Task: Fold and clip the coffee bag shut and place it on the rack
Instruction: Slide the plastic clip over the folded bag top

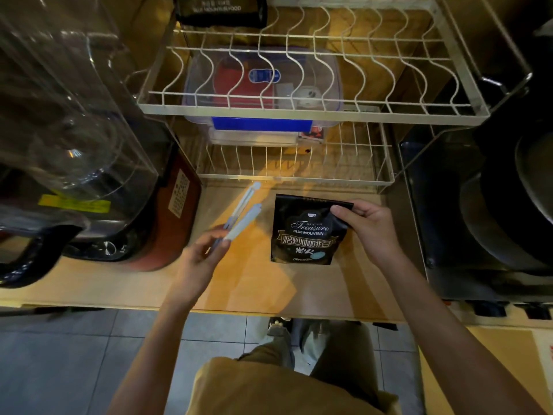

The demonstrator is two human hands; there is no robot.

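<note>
The black coffee bag [305, 232] stood on the wooden counter [254, 283], just near of the wire rack's [314, 110] lower tier. The right hand [368, 226] pinched its top right corner, thumb on the front face, apparently holding the folded-down top in place, though the fold itself was hard to make out. The left hand [200, 256] held a pale, long sealing clip [242, 215] by its hinge end, its two arms spread open and pointing far-right toward the bag. The bag looked small and light, its foil skin likely slick and springy, so the fold would probably want firm pinching near the top edge until the clip closed across it. The stiff plastic clip seemed best pressed shut at its free end.
</note>
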